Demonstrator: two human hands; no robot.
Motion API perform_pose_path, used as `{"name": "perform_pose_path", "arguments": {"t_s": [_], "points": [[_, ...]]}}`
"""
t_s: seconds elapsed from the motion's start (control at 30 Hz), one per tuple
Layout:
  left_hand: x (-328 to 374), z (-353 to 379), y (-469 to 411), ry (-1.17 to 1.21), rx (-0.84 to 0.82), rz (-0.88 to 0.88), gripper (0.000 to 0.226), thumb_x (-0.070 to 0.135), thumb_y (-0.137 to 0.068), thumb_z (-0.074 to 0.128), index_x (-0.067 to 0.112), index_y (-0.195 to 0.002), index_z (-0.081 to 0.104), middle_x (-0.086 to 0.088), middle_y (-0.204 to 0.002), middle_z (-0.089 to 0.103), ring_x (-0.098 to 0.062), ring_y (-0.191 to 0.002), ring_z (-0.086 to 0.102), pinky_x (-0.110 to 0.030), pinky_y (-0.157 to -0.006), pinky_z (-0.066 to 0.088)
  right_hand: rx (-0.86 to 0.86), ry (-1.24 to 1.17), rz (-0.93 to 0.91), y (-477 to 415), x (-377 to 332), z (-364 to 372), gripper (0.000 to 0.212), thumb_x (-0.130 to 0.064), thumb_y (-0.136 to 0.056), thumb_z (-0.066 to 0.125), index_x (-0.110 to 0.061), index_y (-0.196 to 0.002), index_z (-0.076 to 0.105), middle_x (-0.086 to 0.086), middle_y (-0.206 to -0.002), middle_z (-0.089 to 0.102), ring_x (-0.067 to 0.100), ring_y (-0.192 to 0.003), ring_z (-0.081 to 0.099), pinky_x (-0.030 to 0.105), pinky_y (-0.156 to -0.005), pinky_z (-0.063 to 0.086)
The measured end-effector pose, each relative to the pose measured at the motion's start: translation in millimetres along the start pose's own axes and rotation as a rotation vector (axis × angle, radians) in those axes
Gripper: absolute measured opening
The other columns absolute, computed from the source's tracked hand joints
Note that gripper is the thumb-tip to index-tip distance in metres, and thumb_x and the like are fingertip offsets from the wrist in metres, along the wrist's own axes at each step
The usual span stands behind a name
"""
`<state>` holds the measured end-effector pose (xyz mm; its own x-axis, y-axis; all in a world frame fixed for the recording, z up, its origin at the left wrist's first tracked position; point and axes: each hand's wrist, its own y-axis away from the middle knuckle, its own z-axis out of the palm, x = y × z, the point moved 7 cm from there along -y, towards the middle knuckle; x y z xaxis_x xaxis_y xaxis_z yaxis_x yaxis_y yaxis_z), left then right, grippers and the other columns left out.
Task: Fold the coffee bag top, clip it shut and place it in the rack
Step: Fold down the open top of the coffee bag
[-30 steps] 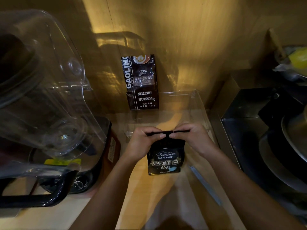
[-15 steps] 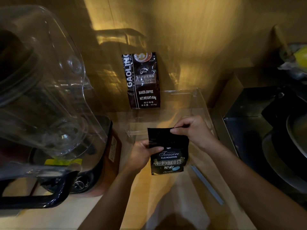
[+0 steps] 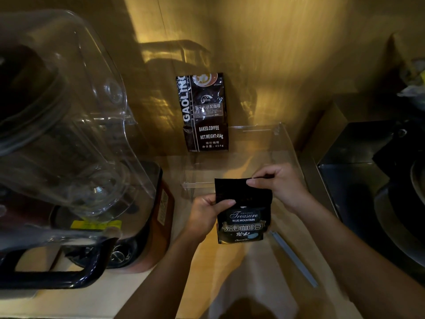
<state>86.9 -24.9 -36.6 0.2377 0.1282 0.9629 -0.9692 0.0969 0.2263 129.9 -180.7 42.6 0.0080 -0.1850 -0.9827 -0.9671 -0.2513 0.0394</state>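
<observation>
Left hand (image 3: 207,214) curled, fingers pinching the small coffee bag (image 3: 243,210) at its left edge, right hand (image 3: 281,186) arched above, fingers nipping the top edge, bag upright over the worktop (image 3: 207,261)

Small coffee bag (image 3: 243,210) centre, between both hands; clip strip (image 3: 294,259) right of it on counter; larger coffee bag (image 3: 203,113) behind; blender (image 3: 69,146) left.

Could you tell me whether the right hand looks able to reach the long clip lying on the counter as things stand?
Probably yes, once it lets go. The sealing clip lies bare on the counter just below the right hand, with nothing over it. That hand is pinching the top of the coffee bag, which the left hand also holds.
</observation>
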Motion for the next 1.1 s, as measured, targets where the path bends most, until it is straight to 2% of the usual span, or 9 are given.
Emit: {"name": "perform_pose_path", "arguments": {"t_s": [0.27,0.33,0.4,0.47,0.53,0.63,0.8,0.9,1.1], "points": [[-3,-4,3,-0.019,0.03,0.006,0.016,-0.004,-0.079,0.059,0.009,-0.084,0.069,0.01,-0.07,0.075,-0.006,-0.069,0.068,-0.014,-0.06,0.053,0.032,-0.059,0.013,1,7,1,0.013,-0.008,-0.07,0.072,-0.02,-0.067,0.068,-0.002,-0.069,0.066,0.0,-0.06,0.062,0.011,-0.053,0.048],[-3,-5,3,-0.021,0.022,0.01,0.016,-0.002,-0.079,0.06,0.01,-0.084,0.069,0.01,-0.071,0.075,-0.006,-0.07,0.068,-0.014,-0.06,0.052,0.007,-0.122,0.059,5,17,-3,0.011,-0.017,-0.068,0.072,-0.023,-0.077,0.068,-0.004,-0.078,0.068,0.002,-0.07,0.065,0.013,-0.057,0.05],[0,-7,2,-0.015,0.011,0.022,0.015,-0.002,-0.078,0.061,0.011,-0.084,0.069,0.01,-0.073,0.075,-0.006,-0.073,0.068,-0.015,-0.062,0.052,-0.018,-0.19,0.098,12,30,-6,0.028,-0.024,-0.064,0.07,-0.021,-0.091,0.065,-0.003,-0.089,0.069,0.008,-0.081,0.066,0.017,-0.063,0.051],[4,-10,0,0.019,0.031,0.048,0.018,-0.004,-0.077,0.061,0.013,-0.082,0.063,0.007,-0.073,0.075,-0.008,-0.074,0.068,-0.017,-0.064,0.053,-0.015,-0.227,0.118,19,42,-8,0.038,-0.015,-0.068,0.068,-0.014,-0.105,0.059,-0.003,-0.089,0.07,0.011,-0.086,0.066,0.021,-0.068,0.052],[6,-17,-1,0.08,0.119,0.072,0.027,-0.008,-0.076,0.061,0.016,-0.082,0.05,0.001,-0.068,0.074,-0.01,-0.07,0.069,-0.018,-0.06,0.054,0.042,-0.23,0.112,26,53,-9,0.041,0.0,-0.074,0.064,-0.007,-0.112,0.051,-0.008,-0.072,0.071,0.007,-0.077,0.066,0.018,-0.067,0.052],[7,-24,0,0.089,0.218,0.117,0.037,-0.009,-0.076,0.061,0.02,-0.078,0.039,0.001,-0.066,0.064,-0.009,-0.063,0.066,-0.017,-0.057,0.054,0.186,-0.253,0.085,34,63,-16,0.038,0.007,-0.074,0.064,-0.016,-0.101,0.051,-0.003,-0.072,0.071,0.007,-0.075,0.066,0.017,-0.066,0.054],[16,-11,2,-0.092,0.104,0.194,0.03,-0.012,-0.075,0.06,0.016,-0.065,0.054,0.009,-0.063,0.06,0.001,-0.061,0.057,-0.013,-0.057,0.048,0.208,-0.187,0.047,37,62,-11,0.029,0.009,-0.071,0.065,-0.02,-0.071,0.067,-0.003,-0.075,0.068,0.001,-0.069,0.063,0.014,-0.061,0.051],[16,1,6,-0.115,0.017,0.139,0.029,-0.01,-0.074,0.063,0.018,-0.078,0.068,0.007,-0.079,0.069,-0.005,-0.076,0.065,-0.016,-0.065,0.053,0.12,-0.25,0.09,34,63,-4,0.027,0.007,-0.07,0.066,-0.019,-0.074,0.072,-0.009,-0.072,0.073,0.004,-0.07,0.065,0.014,-0.059,0.052],[18,18,15,-0.069,-0.004,0.069,0.036,-0.01,-0.075,0.061,0.013,-0.103,0.064,-0.007,-0.094,0.07,-0.017,-0.084,0.067,-0.029,-0.079,0.056,0.014,-0.311,0.171,30,66,15,0.032,0.008,-0.067,0.069,-0.021,-0.08,0.073,-0.006,-0.076,0.075,0.011,-0.075,0.069,0.018,-0.062,0.054]]}}
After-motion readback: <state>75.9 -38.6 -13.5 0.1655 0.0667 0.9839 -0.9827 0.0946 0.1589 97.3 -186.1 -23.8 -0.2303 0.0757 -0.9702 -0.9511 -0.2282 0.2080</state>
